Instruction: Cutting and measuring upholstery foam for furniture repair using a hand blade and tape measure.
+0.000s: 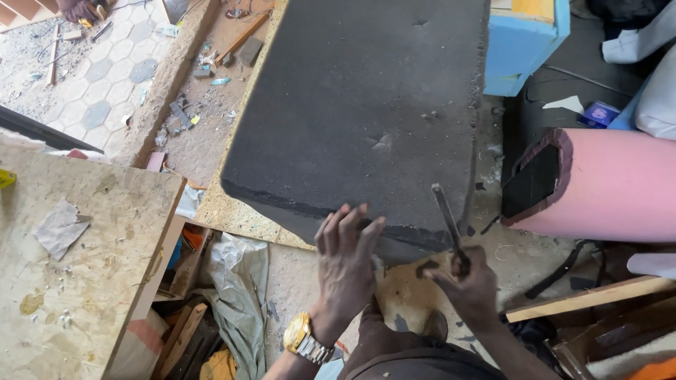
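Left hand (346, 255) lies flat, fingers spread and holding nothing, against the near edge of the dark grey foam block (359, 105), which stretches away above both hands. Right hand (470, 285), just right of the left, has its grip clamped on a thin dark blade (446, 214), tip touching the block's lower right corner. A pink roll (605, 190) lies to the right.
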